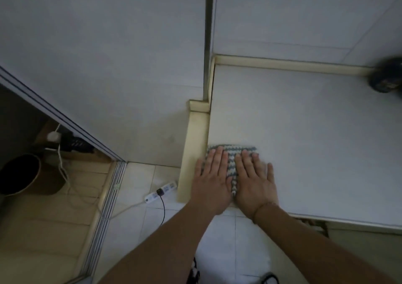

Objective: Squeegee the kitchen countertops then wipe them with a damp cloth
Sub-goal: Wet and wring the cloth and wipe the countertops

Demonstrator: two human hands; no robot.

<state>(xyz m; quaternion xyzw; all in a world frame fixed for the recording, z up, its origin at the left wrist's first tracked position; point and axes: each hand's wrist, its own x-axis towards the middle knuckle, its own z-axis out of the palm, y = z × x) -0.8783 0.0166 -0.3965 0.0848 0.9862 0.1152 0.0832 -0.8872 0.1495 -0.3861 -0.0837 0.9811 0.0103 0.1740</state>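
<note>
Straight, close-set fingers of the left hand (212, 176) and right hand (253, 178) press flat, side by side, on one grey-and-white patterned cloth (231, 153), gripping nothing; both forearms extend from the lower edge. The cloth lies at the near left corner of the white countertop (315, 142), largely hidden beneath the two palms. At the countertop's far right, one dark object (386, 76) is blurred and cut off.

Left hand (212, 176) and right hand (253, 180) flat, side by side, pressing striped cloth (231, 153) onto white surface (315, 142) near its left edge.
</note>
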